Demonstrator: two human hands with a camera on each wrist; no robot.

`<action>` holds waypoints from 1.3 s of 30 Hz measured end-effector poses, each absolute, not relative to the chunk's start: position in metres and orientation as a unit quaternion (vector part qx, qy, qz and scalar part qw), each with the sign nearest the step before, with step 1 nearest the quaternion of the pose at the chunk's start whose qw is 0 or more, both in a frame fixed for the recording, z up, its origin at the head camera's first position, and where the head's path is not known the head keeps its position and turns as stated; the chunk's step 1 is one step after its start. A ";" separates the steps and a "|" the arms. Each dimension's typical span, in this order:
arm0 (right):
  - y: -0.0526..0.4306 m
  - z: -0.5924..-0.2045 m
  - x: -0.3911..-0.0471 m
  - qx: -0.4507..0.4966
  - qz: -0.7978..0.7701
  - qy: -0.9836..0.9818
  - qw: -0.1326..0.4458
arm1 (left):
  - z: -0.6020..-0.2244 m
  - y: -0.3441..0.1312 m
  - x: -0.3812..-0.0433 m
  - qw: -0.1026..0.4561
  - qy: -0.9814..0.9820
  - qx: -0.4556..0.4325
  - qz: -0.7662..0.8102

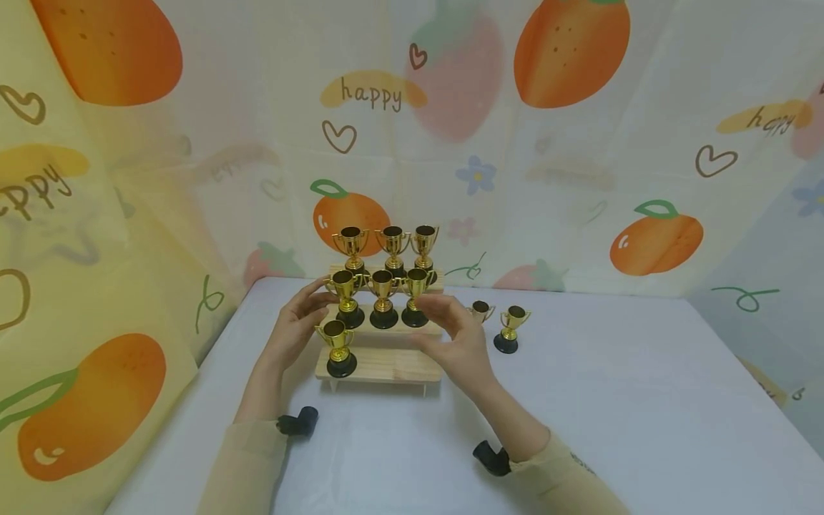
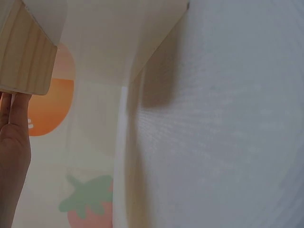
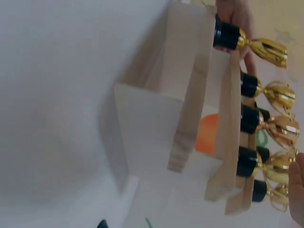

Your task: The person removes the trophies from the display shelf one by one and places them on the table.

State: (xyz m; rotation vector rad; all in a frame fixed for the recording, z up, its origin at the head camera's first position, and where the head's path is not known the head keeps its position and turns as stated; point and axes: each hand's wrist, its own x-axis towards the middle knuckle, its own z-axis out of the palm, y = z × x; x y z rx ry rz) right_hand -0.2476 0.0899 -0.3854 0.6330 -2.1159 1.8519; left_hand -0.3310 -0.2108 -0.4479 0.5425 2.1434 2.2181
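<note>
Before a fruit-print sheet [image 1: 476, 93], on a white table [image 1: 611, 400], we see a wooden stand [image 1: 405, 365] bearing seven gold trophies [image 1: 338, 347] (two more trophies [image 1: 509, 330] stand to the right). The left hand [image 1: 298, 322], loosely open, touches a shelf's end [image 2: 28, 52]; the right hand [image 1: 460, 343], thumb and fingers apart, grips nothing beside the middle row.

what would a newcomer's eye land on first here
Probably the seven gold trophies on the wooden stand near the middle of the head view: three on top, three midway, one at the bottom step's left end. Next, the left hand at the stand's left side and the right hand by the middle row's right end. Behind them, big orange fruit prints stand out on the backdrop.
</note>
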 end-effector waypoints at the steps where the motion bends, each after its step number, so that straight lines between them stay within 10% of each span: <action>1: 0.087 -0.386 -0.247 0.215 0.640 -0.728 0.121 | -0.448 -0.211 -0.331 0.006 0.684 0.174 0.708; 39: 0.008 -0.412 -0.259 0.180 0.696 -0.695 0.004 | -0.451 -0.213 -0.333 -0.001 0.687 0.190 0.701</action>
